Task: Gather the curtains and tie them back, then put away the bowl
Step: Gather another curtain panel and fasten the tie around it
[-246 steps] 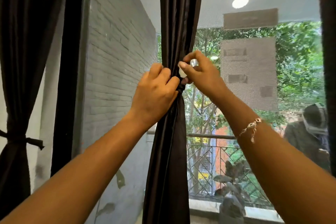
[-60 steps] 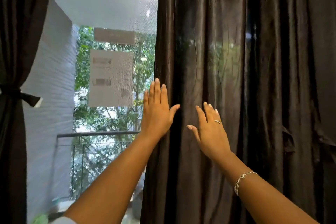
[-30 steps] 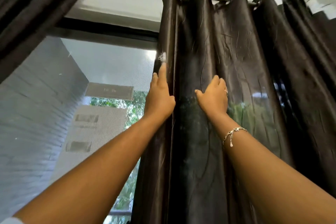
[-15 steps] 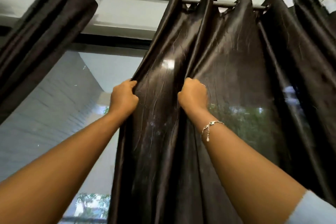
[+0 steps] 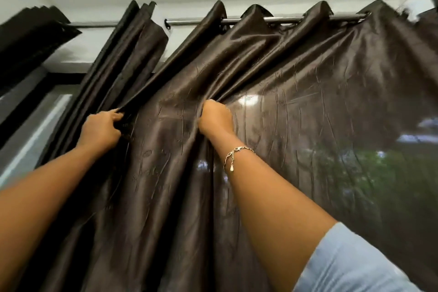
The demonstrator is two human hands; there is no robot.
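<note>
The curtain (image 5: 284, 149) has slid left along the rod (image 5: 286, 19); left hand (image 5: 99, 130) and right hand (image 5: 216, 118) clench its folds mid-gathering; bunching, then tying, likely follows.

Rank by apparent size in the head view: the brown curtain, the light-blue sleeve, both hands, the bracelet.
1. brown curtain, filling most of the frame.
2. light-blue sleeve, though nearness to the camera enlarges it.
3. left hand and right hand: alike, not ranked.
4. bracelet.
</note>
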